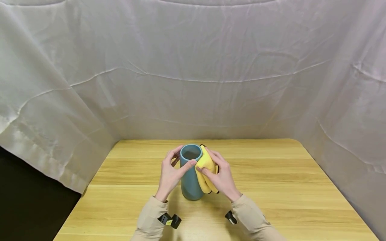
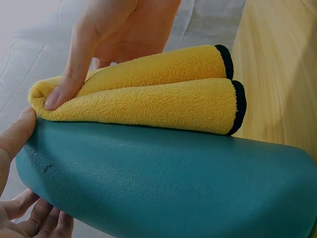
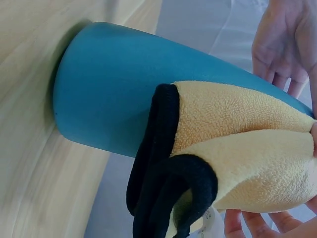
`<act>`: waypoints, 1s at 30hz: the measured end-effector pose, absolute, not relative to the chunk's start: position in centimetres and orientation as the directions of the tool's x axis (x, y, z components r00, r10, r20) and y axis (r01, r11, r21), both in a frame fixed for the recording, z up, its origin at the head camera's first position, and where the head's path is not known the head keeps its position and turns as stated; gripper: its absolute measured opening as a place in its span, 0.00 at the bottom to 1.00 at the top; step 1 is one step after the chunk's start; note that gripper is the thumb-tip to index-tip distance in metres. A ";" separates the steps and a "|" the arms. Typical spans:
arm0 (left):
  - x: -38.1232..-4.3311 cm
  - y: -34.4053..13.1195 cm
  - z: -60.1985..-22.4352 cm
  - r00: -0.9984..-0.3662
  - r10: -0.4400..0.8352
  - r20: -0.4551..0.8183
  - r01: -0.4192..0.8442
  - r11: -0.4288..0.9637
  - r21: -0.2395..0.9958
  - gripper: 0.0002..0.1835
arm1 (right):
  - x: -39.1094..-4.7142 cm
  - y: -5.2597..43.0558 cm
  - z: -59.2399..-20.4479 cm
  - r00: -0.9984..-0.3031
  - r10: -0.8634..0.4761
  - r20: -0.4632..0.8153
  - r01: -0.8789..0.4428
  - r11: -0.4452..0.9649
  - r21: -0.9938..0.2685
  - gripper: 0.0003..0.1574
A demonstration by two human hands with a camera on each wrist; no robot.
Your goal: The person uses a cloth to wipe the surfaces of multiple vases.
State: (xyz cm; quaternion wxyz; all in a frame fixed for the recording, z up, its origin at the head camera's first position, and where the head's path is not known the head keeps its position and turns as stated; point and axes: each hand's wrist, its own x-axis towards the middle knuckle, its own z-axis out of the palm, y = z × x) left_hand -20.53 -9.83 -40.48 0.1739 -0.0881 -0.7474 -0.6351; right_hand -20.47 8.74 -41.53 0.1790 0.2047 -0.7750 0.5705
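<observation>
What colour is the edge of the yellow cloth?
The cloth edge is black, seen best in the right wrist view.

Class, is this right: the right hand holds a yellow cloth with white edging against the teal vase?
The edging is black, not white, as the left wrist view shows; the right hand does hold the yellow cloth against the teal vase.

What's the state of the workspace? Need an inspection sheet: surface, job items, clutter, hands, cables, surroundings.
Surface: light wooden table.
Job items: blue-green vase upright on the table, small dark mark near its top; folded yellow cloth with black edging, against the vase's side.
Clutter: nothing seen.
Hands: left hand holds the vase near its rim; right hand grips the cloth, thumb on its near side.
Cables: nothing seen.
Surroundings: pale creased curtain behind and on both sides.
</observation>
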 end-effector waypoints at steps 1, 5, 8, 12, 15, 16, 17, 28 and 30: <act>-20.5 -9.8 -40.5 -0.924 -0.088 0.373 0.354 0.175 0.919 0.33 | -20.5 8.8 -41.5 -0.852 -0.112 0.511 -0.522 0.265 -0.811 0.43; -20.5 -9.8 -40.5 -0.925 -0.084 0.371 0.354 0.170 0.920 0.33 | -20.5 8.8 -41.7 -0.849 -0.116 0.515 -0.526 0.264 -0.808 0.42; -20.5 -9.8 -40.5 -0.925 -0.081 0.370 0.353 0.169 0.920 0.33 | -20.5 8.9 -42.1 -0.848 -0.118 0.516 -0.528 0.265 -0.807 0.42; -20.5 -9.9 -40.5 -0.926 -0.082 0.370 0.353 0.167 0.921 0.33 | -20.5 9.2 -43.2 -0.848 -0.124 0.515 -0.527 0.287 -0.800 0.41; -20.6 -9.9 -40.5 -0.925 -0.084 0.370 0.353 0.164 0.921 0.33 | -20.4 9.5 -44.4 -0.853 -0.137 0.503 -0.520 0.301 -0.799 0.41; -20.6 -9.9 -40.5 -0.925 -0.084 0.369 0.353 0.164 0.921 0.33 | -20.4 9.6 -44.9 -0.854 -0.141 0.501 -0.518 0.309 -0.798 0.41; -20.5 -9.9 -40.5 -0.925 -0.084 0.369 0.352 0.165 0.921 0.33 | -20.4 9.7 -45.4 -0.858 -0.145 0.493 -0.513 0.311 -0.800 0.41; -20.6 -9.9 -40.5 -0.927 -0.085 0.365 0.347 0.174 0.922 0.33 | -20.1 10.0 -48.3 -0.882 -0.145 0.448 -0.470 0.316 -0.824 0.42; -20.5 -9.9 -40.5 -0.927 -0.085 0.365 0.347 0.171 0.922 0.33 | -20.0 10.0 -48.4 -0.885 -0.142 0.444 -0.466 0.318 -0.826 0.42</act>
